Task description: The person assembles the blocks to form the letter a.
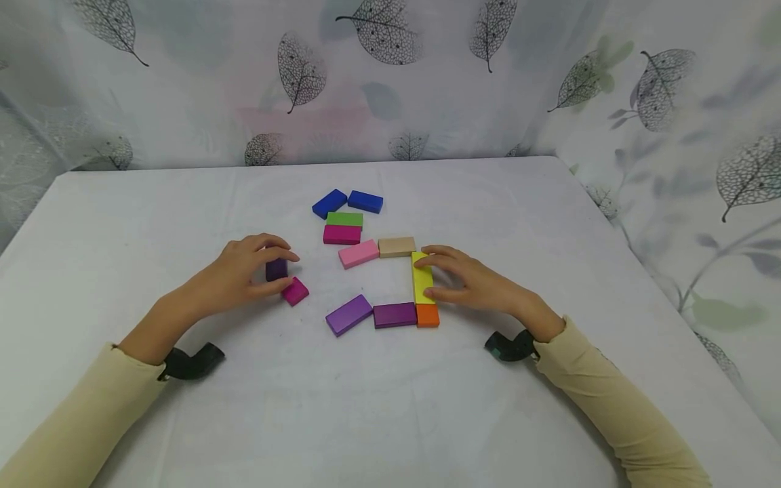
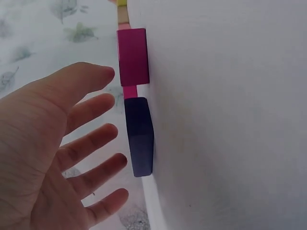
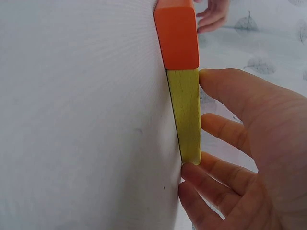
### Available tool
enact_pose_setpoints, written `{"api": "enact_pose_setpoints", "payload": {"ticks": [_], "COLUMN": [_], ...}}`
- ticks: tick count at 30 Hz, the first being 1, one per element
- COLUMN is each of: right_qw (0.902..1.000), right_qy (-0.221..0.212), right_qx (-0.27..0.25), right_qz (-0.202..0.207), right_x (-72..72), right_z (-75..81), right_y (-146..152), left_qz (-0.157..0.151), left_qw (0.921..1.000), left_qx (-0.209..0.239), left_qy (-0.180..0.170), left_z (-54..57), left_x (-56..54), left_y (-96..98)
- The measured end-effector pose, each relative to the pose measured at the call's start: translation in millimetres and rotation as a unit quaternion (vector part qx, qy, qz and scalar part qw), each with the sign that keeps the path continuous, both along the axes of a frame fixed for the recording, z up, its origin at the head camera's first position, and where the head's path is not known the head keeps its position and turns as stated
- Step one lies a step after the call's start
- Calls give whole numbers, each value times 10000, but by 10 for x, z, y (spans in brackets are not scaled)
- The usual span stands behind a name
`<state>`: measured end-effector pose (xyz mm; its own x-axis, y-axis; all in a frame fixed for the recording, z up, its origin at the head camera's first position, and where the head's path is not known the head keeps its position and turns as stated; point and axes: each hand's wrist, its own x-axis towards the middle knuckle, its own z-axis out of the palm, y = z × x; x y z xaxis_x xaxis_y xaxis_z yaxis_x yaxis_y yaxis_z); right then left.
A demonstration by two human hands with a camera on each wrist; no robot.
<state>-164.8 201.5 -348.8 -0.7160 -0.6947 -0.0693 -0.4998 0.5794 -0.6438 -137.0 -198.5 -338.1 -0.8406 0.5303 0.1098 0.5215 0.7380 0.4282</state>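
Note:
My left hand point(image 1: 247, 271) is held over a dark purple block point(image 1: 276, 270) and a magenta block point(image 1: 295, 292), its fingers loosely spread. In the left wrist view there is a gap between the fingertips point(image 2: 106, 73) and the dark block point(image 2: 139, 139). On the other side, my right hand point(image 1: 470, 278) rests its fingertips on a long yellow block point(image 1: 422, 281). The right wrist view shows the thumb at the yellow block's point(image 3: 184, 115) end beside the orange block point(image 3: 177, 36), with other fingers around its far end.
On the white table point(image 1: 366, 407), a winding line of blocks runs from two blue ones point(image 1: 366, 201) through green point(image 1: 344, 219), magenta point(image 1: 342, 234), pink point(image 1: 358, 254) and tan point(image 1: 396, 247) to yellow. Past the orange one lie two purple blocks point(image 1: 394, 315). A leaf-patterned curtain point(image 1: 201, 81) hangs behind.

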Motion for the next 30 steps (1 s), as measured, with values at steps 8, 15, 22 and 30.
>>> {"api": "enact_pose_setpoints", "payload": {"ticks": [8,15,22,30], "right_qw": [10000,10000,10000,10000], "right_qy": [-2,-29,-64,-57], "right_qx": [2,8,12,-13], "right_qz": [-13,-26,-35,-18], "right_x": [-3,0,3,8], "right_z": [4,-4,5,12], "right_y": [-4,-3,-7,-3], "left_qz": [70,81,128,205], "left_qw": [9995,9988,9981,9990], "left_qx": [-51,-132,-111,-4], "left_qy": [-289,-466,-598,-387], "left_z": [18,19,33,36], "left_x": [-26,-34,-31,-42], "left_y": [-89,-145,-165,-187]}}
